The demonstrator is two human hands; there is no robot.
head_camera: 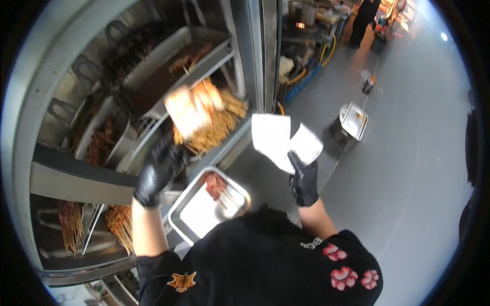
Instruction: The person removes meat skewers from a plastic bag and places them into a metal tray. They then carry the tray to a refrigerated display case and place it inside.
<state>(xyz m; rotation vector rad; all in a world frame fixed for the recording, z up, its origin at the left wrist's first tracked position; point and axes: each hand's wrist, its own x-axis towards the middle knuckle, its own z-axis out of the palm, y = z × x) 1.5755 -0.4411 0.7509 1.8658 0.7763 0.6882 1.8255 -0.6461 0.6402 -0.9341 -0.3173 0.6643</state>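
Observation:
My right hand (304, 179), in a black glove, holds white paper slips (272, 135) that bear writing, pinched under the thumb. My left hand (160, 168), also black-gloved, is at the front of the open cabinet, beside a bundle of skewers (210, 134) with a pale, glaring wrap or packet (187, 109) on it. Blur hides its fingers, so whether it grips anything cannot be told. Below and between the hands, a metal tray (208, 168) bears a few skewers of red meat (215, 186), their sticks towards me.
Cabinet shelves on the left hold metal trays (183, 34) and meat skewers (70, 222). A lidded bin or pot (354, 121) stands on the grey floor at the right. Farther off are a stove with a pot (302, 13), a yellow hose (332, 49) and a person in dark clothes (363, 21).

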